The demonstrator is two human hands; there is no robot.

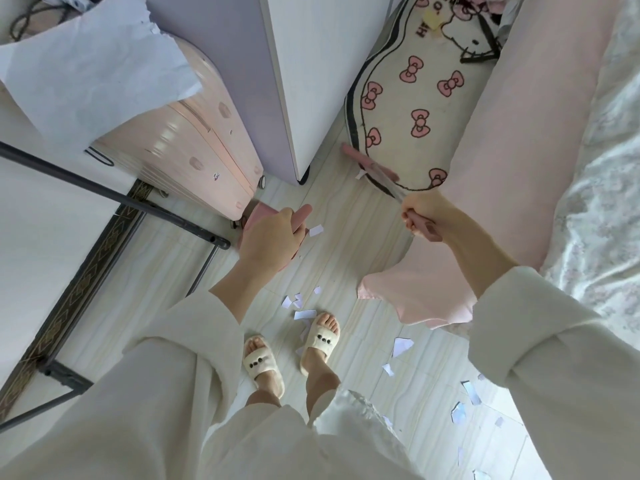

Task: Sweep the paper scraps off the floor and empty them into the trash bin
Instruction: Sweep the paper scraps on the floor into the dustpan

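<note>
Both of my hands are raised over a pale tiled floor. My left hand (268, 239) grips the handle of a pink dustpan (257, 212), which hangs mostly hidden behind the hand. My right hand (420, 216) is closed around a broom handle (388, 184). The handle runs up and left to a pink broom head (353, 152) resting at the rug's edge. White paper scraps lie on the floor: one (316, 231) beside the dustpan, a cluster (294, 302) by my slippered feet, and more (401, 345) trailing to the lower right (458, 412). No trash bin is visible.
A pink suitcase (194, 154) and a lilac cabinet (277, 81) stand ahead on the left. A black metal rack (114, 194) crosses the left side. A bow-patterned rug (426, 109) lies ahead, and a bed with a hanging pink sheet (426, 292) fills the right. A large torn paper sheet (90, 67) hangs at the upper left.
</note>
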